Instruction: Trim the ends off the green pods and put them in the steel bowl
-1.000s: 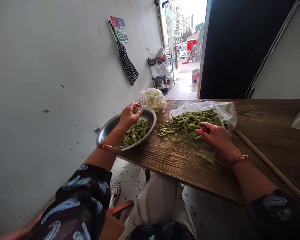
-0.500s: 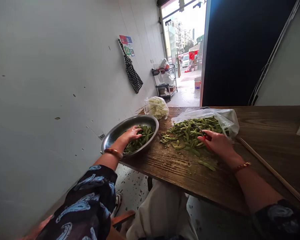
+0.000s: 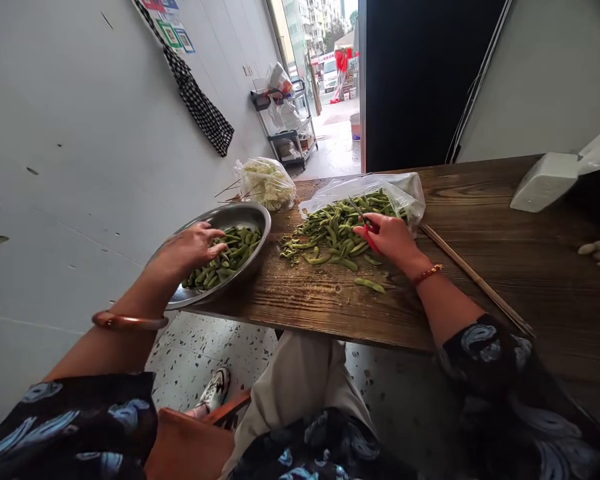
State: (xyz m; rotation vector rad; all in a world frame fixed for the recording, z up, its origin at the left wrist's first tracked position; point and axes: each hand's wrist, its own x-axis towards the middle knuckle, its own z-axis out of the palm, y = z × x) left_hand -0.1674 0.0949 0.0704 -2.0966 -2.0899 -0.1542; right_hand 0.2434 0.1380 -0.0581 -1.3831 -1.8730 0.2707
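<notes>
Two hands work apart in the head view: the left hand (image 3: 190, 245) rests open on pods in the steel bowl (image 3: 253, 215), while the right hand (image 3: 390, 239) grips red-handled scissors (image 3: 364, 221) at the bean pile (image 3: 333, 230), on the surface (image 3: 480, 267) just right of the bowl.

Left hand (image 3: 190, 245) in bean bowl (image 3: 253, 215); right hand (image 3: 391, 239) holds scissors (image 3: 363, 220).

One metal bowl (image 3: 253, 215), two plastic bags (image 3: 265, 181), one pair of scissors (image 3: 363, 218), two bangles (image 3: 129, 322).

Wooden table (image 3: 480, 227); pods (image 3: 330, 233); bowl (image 3: 255, 217)
</notes>
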